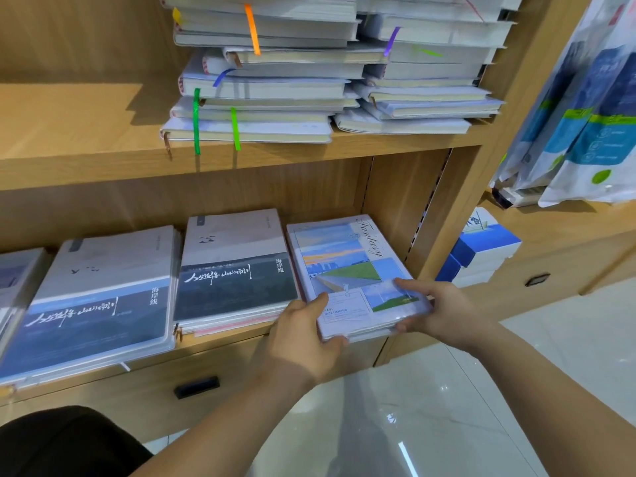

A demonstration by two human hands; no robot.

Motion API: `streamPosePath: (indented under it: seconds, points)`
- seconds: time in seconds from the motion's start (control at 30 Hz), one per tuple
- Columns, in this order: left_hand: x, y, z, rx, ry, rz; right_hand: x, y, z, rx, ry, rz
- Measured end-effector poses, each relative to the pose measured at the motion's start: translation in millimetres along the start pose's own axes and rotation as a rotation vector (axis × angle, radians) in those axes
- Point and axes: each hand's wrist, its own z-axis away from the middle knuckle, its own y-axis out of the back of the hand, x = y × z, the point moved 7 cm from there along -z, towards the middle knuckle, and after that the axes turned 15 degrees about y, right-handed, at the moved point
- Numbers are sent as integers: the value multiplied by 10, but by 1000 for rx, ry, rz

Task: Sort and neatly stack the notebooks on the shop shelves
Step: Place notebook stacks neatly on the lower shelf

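Observation:
On the lower shelf (pixel 241 342) a stack of landscape-cover notebooks (pixel 344 266) lies at the right end, its front edge past the shelf lip. My left hand (pixel 303 332) grips its near left corner. My right hand (pixel 437 308) grips its near right corner, thumb on top. To the left lies a dark sea-cover notebook stack (pixel 234 270), then a blue sea-cover stack (pixel 99 301). The upper shelf (pixel 86 156) carries two uneven piles of white notebooks with coloured ribbons (pixel 261 80), (pixel 426 74).
A wooden upright (pixel 457 215) bounds the shelf on the right. Beyond it sit blue-and-white boxes (pixel 481 249) and hanging plastic packs (pixel 585 115). Drawers with dark handles (pixel 196 387) lie below the shelf. The floor is glossy tile (pixel 430 407).

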Motion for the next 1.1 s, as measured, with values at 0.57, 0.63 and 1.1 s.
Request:
streamPosePath:
  seconds: [0.57, 0.63, 1.1]
  points:
    - [25, -104, 1, -7, -30, -180, 73, -62, -17, 99, -7, -53]
    - [25, -122, 6, -13, -25, -183, 58, -161, -14, 18, 7, -48]
    - [72, -168, 490, -162, 19, 218, -117, -83, 413, -72, 15, 124]
